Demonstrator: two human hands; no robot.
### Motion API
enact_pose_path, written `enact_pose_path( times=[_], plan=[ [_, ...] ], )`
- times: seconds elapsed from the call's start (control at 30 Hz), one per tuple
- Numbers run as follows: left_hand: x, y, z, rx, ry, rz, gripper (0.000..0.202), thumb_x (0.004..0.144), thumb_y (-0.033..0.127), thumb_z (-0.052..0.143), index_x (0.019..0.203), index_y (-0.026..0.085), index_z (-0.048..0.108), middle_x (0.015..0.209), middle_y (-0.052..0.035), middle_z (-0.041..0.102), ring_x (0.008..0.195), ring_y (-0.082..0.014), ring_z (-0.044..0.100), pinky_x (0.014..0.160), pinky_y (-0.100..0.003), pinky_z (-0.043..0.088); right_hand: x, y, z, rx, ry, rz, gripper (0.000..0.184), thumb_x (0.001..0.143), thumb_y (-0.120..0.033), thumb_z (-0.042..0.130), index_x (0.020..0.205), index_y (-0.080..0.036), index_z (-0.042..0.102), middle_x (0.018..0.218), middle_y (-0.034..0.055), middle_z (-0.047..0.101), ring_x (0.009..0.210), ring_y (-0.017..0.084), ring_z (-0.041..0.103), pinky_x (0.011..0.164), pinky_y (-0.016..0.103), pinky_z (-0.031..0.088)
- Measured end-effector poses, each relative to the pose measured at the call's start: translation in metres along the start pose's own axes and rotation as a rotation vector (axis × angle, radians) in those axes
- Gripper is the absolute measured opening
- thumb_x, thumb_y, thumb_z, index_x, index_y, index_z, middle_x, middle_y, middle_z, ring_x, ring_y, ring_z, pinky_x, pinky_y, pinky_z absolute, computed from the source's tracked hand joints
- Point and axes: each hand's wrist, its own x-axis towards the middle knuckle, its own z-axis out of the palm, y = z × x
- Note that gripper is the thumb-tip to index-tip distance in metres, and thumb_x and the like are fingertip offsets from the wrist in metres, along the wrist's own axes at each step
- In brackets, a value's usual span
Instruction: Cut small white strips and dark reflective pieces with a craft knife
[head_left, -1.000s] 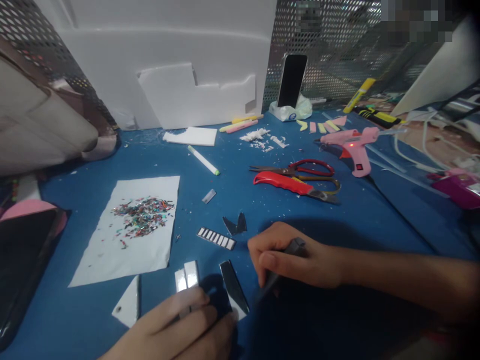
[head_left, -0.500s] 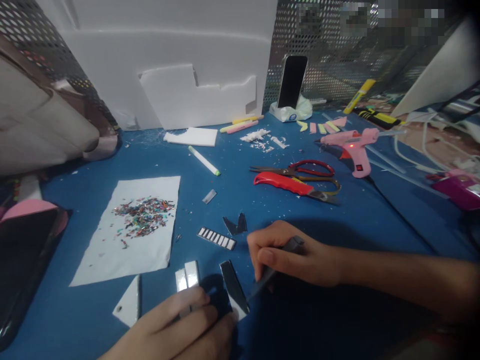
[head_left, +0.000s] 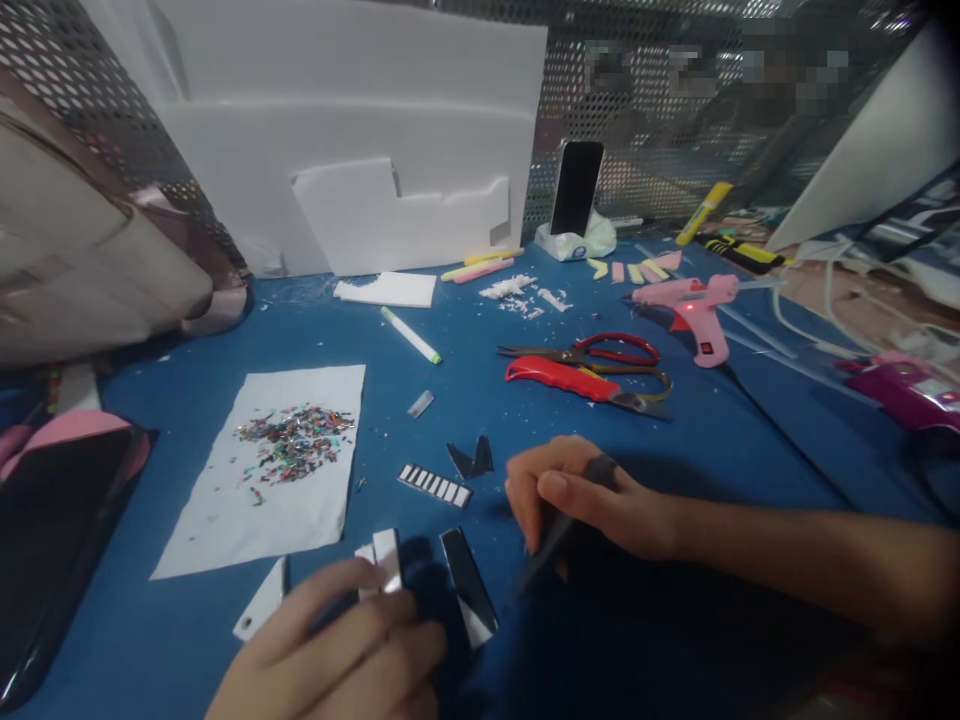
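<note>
My right hand (head_left: 581, 498) grips a dark craft knife (head_left: 564, 525) like a pen, its tip pointing down-left at the blue table (head_left: 750, 440), just right of a shiny dark strip (head_left: 466, 582). At the bottom edge my left hand (head_left: 345, 655) lies with curled fingers pressed on small mirrored pieces (head_left: 386, 556) beside that strip. A scored mirror strip (head_left: 434, 484) and a dark offcut (head_left: 471, 459) lie just above the hands.
A white paper (head_left: 225, 510) with glitter bits (head_left: 292, 444) lies left. Red scissors (head_left: 592, 351), a red cutter (head_left: 577, 382) and a pink glue gun (head_left: 694, 305) sit behind. Foam boards (head_left: 360, 130), a propped phone (head_left: 576, 188), a marker (head_left: 409, 334) and a dark tablet (head_left: 52, 540) surround them.
The view tilted down slightly. My left hand slid a little left over the mirrored pieces; my right hand drew the knife back a bit to the right.
</note>
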Motion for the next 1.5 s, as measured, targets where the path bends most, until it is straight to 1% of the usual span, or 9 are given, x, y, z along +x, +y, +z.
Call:
enact_pose_path(
  times=[0.1, 0.2, 0.3, 0.43, 0.67, 0.8, 1.27, 1.4, 1.5],
  plan=[
    [0.001, -0.007, -0.005, 0.039, -0.003, -0.152, 0.019, 0.086, 0.04, 0.058, 0.084, 0.021, 0.057, 0.093, 0.0002, 0.068, 0.093, -0.0158, 0.06, 0.097, -0.039, 0.038, -0.003, 0.003, -0.001, -0.034, 0.009, -0.046, 0.051, 0.095, -0.047, 0.042, 0.067, -0.009, 0.059, 0.059, -0.0007, 0.052, 0.043, 0.004, 0.053, 0.038, 0.012, 0.039],
    [0.004, -0.012, -0.006, 0.152, -0.132, -0.128, 0.04, 0.075, 0.052, 0.065, 0.096, 0.019, 0.056, 0.11, -0.0053, 0.065, 0.098, -0.0216, 0.059, 0.096, -0.043, 0.036, -0.007, 0.006, 0.0, -0.115, -0.067, -0.083, 0.047, 0.095, -0.045, 0.042, 0.068, -0.01, 0.058, 0.059, -0.0001, 0.054, 0.043, 0.005, 0.053, 0.037, 0.012, 0.035],
    [0.007, -0.013, -0.006, 0.162, -0.202, -0.144, 0.043, 0.077, 0.047, 0.064, 0.107, 0.018, 0.053, 0.118, -0.0055, 0.062, 0.104, -0.0224, 0.056, 0.102, -0.045, 0.031, -0.009, 0.008, 0.001, -0.194, -0.136, -0.134, 0.041, 0.094, -0.041, 0.044, 0.069, -0.011, 0.057, 0.058, -0.0003, 0.054, 0.044, 0.006, 0.053, 0.041, 0.014, 0.037],
    [0.01, -0.013, -0.005, 0.094, -0.231, -0.188, 0.048, 0.08, 0.044, 0.064, 0.116, 0.018, 0.047, 0.12, -0.0056, 0.061, 0.11, -0.0215, 0.054, 0.104, -0.045, 0.032, -0.01, 0.009, 0.003, -0.215, -0.123, -0.151, 0.041, 0.095, -0.04, 0.042, 0.07, -0.011, 0.057, 0.057, -0.0005, 0.053, 0.043, 0.005, 0.051, 0.042, 0.016, 0.036],
    [0.011, -0.01, -0.005, 0.039, -0.272, -0.251, 0.046, 0.08, 0.037, 0.063, 0.118, 0.018, 0.043, 0.116, -0.0048, 0.062, 0.112, -0.0185, 0.055, 0.108, -0.044, 0.028, -0.01, 0.009, 0.004, -0.209, -0.113, -0.163, 0.039, 0.095, -0.038, 0.042, 0.071, -0.012, 0.057, 0.055, -0.002, 0.05, 0.043, 0.005, 0.05, 0.042, 0.015, 0.035],
    [0.01, -0.01, -0.003, 0.016, -0.279, -0.332, 0.051, 0.079, 0.04, 0.065, 0.12, 0.02, 0.043, 0.114, -0.0034, 0.062, 0.112, -0.0209, 0.056, 0.108, -0.048, 0.029, -0.01, 0.009, 0.004, -0.216, -0.106, -0.175, 0.039, 0.095, -0.038, 0.042, 0.072, -0.012, 0.058, 0.057, -0.0015, 0.051, 0.044, 0.005, 0.05, 0.042, 0.015, 0.036],
    [0.007, -0.011, -0.003, -0.031, -0.267, -0.345, 0.04, 0.081, 0.036, 0.064, 0.113, 0.02, 0.046, 0.105, -0.001, 0.061, 0.101, -0.0164, 0.058, 0.111, -0.044, 0.021, -0.01, 0.009, 0.004, -0.24, -0.079, -0.175, 0.04, 0.095, -0.039, 0.042, 0.07, -0.012, 0.058, 0.052, -0.0014, 0.051, 0.042, 0.005, 0.049, 0.044, 0.016, 0.036],
    [0.008, -0.011, -0.003, -0.046, -0.263, -0.353, 0.048, 0.078, 0.034, 0.066, 0.119, 0.021, 0.043, 0.101, -0.0003, 0.063, 0.096, -0.0176, 0.06, 0.11, -0.049, 0.023, -0.009, 0.008, 0.004, -0.236, -0.061, -0.174, 0.04, 0.094, -0.039, 0.042, 0.069, -0.011, 0.058, 0.052, -0.0004, 0.052, 0.042, 0.005, 0.05, 0.043, 0.016, 0.036],
    [0.009, -0.011, -0.004, -0.059, -0.26, -0.36, 0.052, 0.08, 0.031, 0.064, 0.125, 0.019, 0.041, 0.096, 0.0011, 0.064, 0.096, -0.0174, 0.06, 0.111, -0.047, 0.022, -0.009, 0.009, 0.003, -0.224, -0.057, -0.174, 0.04, 0.094, -0.038, 0.042, 0.07, -0.011, 0.058, 0.052, -0.0002, 0.052, 0.042, 0.005, 0.051, 0.042, 0.015, 0.035]
  ],
)
